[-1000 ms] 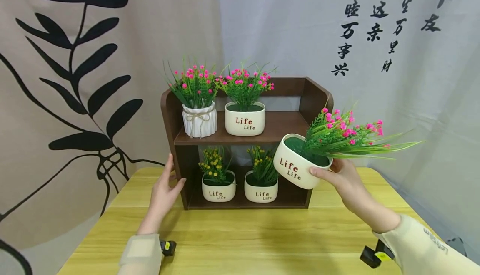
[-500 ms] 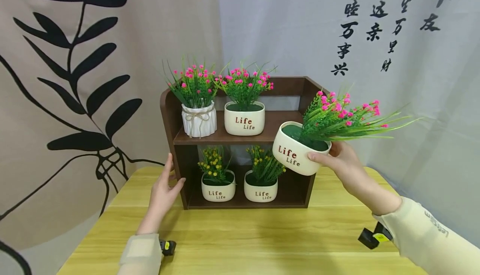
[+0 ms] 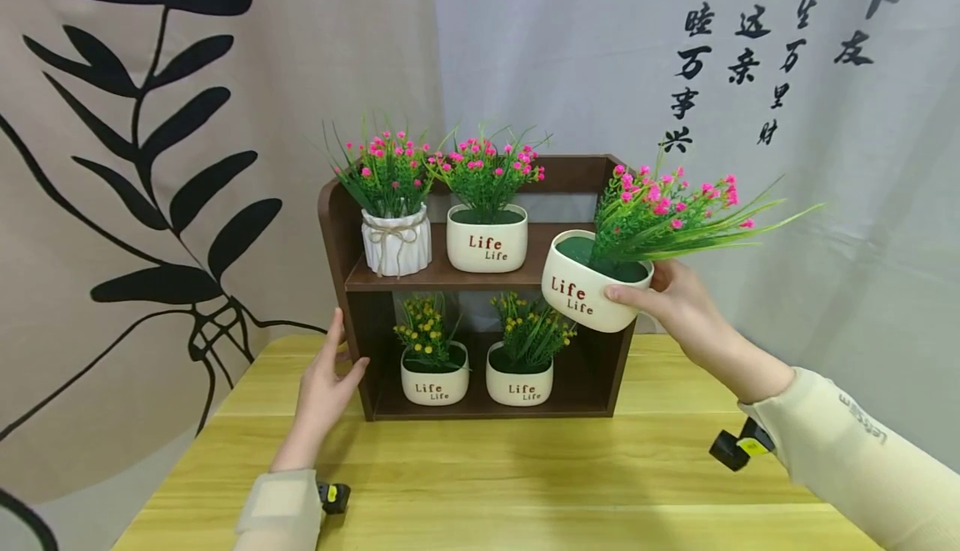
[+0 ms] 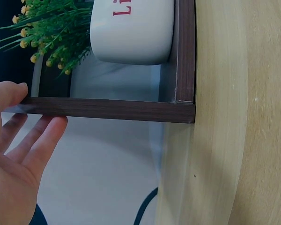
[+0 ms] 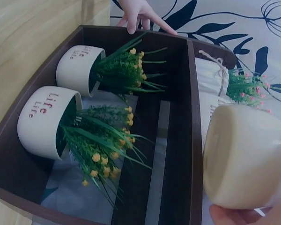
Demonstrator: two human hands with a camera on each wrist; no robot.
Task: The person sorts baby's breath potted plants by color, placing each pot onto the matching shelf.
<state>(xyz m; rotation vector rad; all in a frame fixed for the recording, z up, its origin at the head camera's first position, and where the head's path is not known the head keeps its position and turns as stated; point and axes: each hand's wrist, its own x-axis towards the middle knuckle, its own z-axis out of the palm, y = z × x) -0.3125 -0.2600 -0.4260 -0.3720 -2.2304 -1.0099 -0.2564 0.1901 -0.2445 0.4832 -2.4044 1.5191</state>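
Observation:
My right hand (image 3: pixel 686 309) grips a cream "Life" pot of pink artificial flowers (image 3: pixel 597 288) by its right side, thumb on the front. The pot tilts, its flowers leaning right, and it overlaps the right end of the upper board of a brown two-tier shelf (image 3: pixel 480 281). In the right wrist view the pot's underside (image 5: pixel 246 159) faces the camera. My left hand (image 3: pixel 326 393) holds the shelf's left side panel; the left wrist view has the thumb (image 4: pixel 11 93) on one face and fingertips (image 4: pixel 56 123) against the other.
On the upper tier stand a white pot with a twine bow (image 3: pixel 397 242) and a cream pot of pink flowers (image 3: pixel 487 238). Below are two cream pots with yellow flowers, left (image 3: pixel 435 380) and right (image 3: pixel 520 380). The shelf stands on a wooden table (image 3: pixel 480 476) before a printed curtain (image 3: pixel 525 51).
My right hand has raised the pink-flower pot and carried it slightly left, from in front of the lower tier to the level of the upper board. My left hand stays on the panel.

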